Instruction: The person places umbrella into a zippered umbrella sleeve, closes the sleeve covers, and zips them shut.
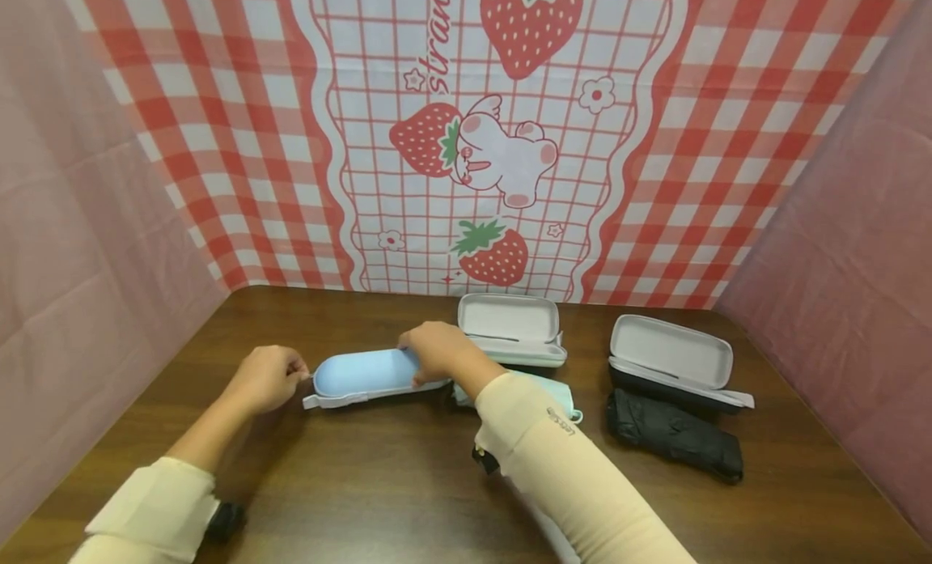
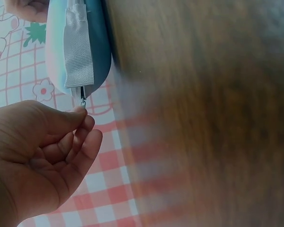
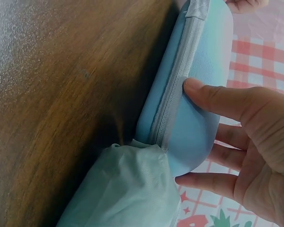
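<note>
Left of centre on a wooden table [image 1: 349,491] — blue case [image 1: 364,375], zipped along the near side. Pinched between thumb and fingers of the left hand [image 1: 266,378]: zipper pull [image 2: 83,101], at the left end. Clasped about the opposite end, thumb beside the zipper, fingers around the far side: right hand [image 1: 441,349]. Just beside that end — folded mint bundle [image 1: 548,391], in front of an open pale case [image 1: 510,317].

Bare hands [image 1: 266,379], cream sleeves [image 1: 590,483] with chunky folded-looking cuffs [image 1: 160,499], tiny dark lettering [image 1: 561,421] on the right sleeve, plus some black bit [image 1: 224,522] poking out by each.
</note>
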A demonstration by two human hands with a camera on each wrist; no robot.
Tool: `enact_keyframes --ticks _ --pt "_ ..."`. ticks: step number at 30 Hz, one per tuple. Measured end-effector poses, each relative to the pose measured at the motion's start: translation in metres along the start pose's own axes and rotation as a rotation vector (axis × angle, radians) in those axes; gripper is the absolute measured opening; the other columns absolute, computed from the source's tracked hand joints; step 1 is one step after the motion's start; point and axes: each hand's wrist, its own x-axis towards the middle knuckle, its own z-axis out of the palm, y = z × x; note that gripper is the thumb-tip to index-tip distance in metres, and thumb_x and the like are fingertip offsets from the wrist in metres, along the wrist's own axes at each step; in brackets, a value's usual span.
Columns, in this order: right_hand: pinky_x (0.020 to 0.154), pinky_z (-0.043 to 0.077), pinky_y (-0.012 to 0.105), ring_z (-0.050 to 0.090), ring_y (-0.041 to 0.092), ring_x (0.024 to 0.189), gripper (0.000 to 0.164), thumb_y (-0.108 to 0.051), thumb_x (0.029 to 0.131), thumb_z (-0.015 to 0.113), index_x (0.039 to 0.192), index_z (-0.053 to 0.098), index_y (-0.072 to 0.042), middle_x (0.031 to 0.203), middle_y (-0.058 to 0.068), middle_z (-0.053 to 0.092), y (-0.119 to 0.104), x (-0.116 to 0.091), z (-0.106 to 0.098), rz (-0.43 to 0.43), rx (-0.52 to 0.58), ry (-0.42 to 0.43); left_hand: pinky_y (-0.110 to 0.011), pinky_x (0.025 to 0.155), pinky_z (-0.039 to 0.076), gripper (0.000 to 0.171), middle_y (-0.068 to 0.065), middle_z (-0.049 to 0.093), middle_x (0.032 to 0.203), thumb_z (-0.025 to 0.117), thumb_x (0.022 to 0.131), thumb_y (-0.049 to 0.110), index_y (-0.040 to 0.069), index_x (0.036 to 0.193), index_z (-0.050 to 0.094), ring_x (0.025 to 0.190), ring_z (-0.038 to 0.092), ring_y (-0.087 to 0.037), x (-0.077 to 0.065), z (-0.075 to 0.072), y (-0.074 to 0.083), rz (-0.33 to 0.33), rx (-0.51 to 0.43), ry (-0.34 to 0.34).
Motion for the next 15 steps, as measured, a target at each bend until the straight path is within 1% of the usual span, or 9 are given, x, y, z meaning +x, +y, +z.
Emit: enact_keyframes --ticks 7,15 --pt "0.093 0.048 0.037 0.060 0.021 0.111 0.061 -0.036 0.073 0.085 0.128 0.065 -0.018 0.123 0.000 0.066 0.0035 0.0001 0.0015 -0.002 0.007 0.015 -0.043 0.065 0.050 0.011 0.003 0.065 0.068 0.073 0.081 0.005 0.009 0.071 0.070 0.065 0.056 -0.015 -0.0068 -0.0017 0.0026 0.010 -0.022 -0.036" --pt "0.092 0.049 0.037 0.061 0.021 0.109 0.059 -0.037 0.075 0.084 0.127 0.066 -0.018 0.121 0.000 0.067 0.0029 0.0009 0.0002 -0.025 -0.008 0.022 -0.037 0.060 0.048 0.014 0.005 0.064 0.066 0.071 0.079 0.001 0.010 0.068 0.070 0.062 0.054 -0.011 -0.0110 -0.0029 0.0052 0.097 -0.053 -0.069"
